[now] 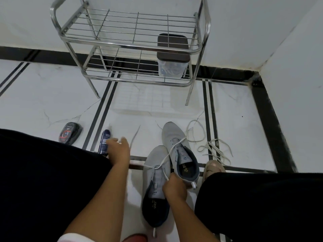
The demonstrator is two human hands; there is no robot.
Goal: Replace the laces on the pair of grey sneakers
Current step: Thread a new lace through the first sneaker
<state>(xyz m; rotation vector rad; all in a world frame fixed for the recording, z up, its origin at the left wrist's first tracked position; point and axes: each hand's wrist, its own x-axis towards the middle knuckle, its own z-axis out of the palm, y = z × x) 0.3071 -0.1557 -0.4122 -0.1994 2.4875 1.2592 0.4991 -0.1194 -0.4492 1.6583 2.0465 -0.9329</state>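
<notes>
Left hand (118, 147) fingertips motion-blurred.

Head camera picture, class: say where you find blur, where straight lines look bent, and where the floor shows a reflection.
In the head view, the left hand is smeared by motion at the fingertips, while the right hand on the near sneaker looks sharper; the wide lens bows the black floor stripes and the wall edges; the glossy floor mirrors the metal rack faintly beneath it.

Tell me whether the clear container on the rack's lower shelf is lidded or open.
Lidded. The clear container stands upright on the metal rack's lower shelf, and a dark brown lid covers its top.
</notes>
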